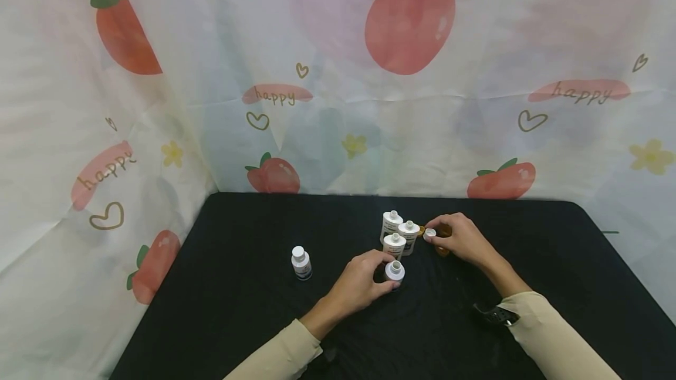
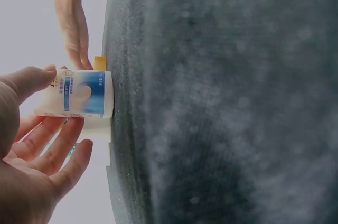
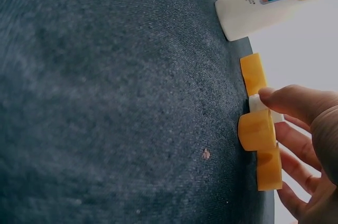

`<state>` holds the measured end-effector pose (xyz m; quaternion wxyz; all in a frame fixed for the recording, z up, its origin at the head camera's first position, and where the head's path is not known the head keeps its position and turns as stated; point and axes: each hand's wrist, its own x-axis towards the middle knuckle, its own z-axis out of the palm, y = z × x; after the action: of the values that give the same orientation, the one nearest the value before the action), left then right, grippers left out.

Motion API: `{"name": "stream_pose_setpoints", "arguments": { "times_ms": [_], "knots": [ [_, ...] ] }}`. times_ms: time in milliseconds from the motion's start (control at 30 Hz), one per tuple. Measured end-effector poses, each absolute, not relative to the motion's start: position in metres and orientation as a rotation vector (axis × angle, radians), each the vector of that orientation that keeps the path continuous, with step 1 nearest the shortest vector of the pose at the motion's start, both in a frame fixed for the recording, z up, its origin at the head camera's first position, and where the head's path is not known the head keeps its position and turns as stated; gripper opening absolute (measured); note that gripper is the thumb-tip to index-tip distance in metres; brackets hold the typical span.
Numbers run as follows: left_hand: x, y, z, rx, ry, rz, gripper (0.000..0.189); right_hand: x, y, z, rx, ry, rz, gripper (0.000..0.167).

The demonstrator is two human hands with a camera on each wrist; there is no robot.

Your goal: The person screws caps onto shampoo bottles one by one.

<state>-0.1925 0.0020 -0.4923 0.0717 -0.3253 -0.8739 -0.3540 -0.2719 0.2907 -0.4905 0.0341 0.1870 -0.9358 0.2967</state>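
In the head view my left hand (image 1: 356,283) holds a small white bottle (image 1: 394,273) by its sides, thumb opposite the fingers; its neck has no cap on. The left wrist view shows this bottle's blue-and-white label (image 2: 94,94) between thumb and fingers, with its base close to the black cloth. Farther right, my right hand (image 1: 465,239) pinches a white cap (image 1: 429,233) between thumb and fingertips, low at the tabletop. Around that cap in the right wrist view are several orange-yellow caps (image 3: 257,130), partly hidden by the hand in the head view.
Three uncapped white bottles, including the rear one (image 1: 391,226), stand close together just beyond the left hand. A separate bottle (image 1: 301,264) with a white cap on stands to the left. Black cloth (image 1: 248,309) covers the table, and a printed curtain (image 1: 327,34) hangs behind.
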Motion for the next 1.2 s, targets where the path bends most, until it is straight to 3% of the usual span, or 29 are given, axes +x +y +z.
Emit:
{"name": "stream_pose_setpoints", "arguments": {
  "times_ms": [1200],
  "knots": [
    [-0.196, -0.014, -0.487, -0.945, -2.511, -1.399, 0.035, -0.263, 0.288, -0.476, 0.47, -2.811, 1.018, 0.024]
  ]
}}
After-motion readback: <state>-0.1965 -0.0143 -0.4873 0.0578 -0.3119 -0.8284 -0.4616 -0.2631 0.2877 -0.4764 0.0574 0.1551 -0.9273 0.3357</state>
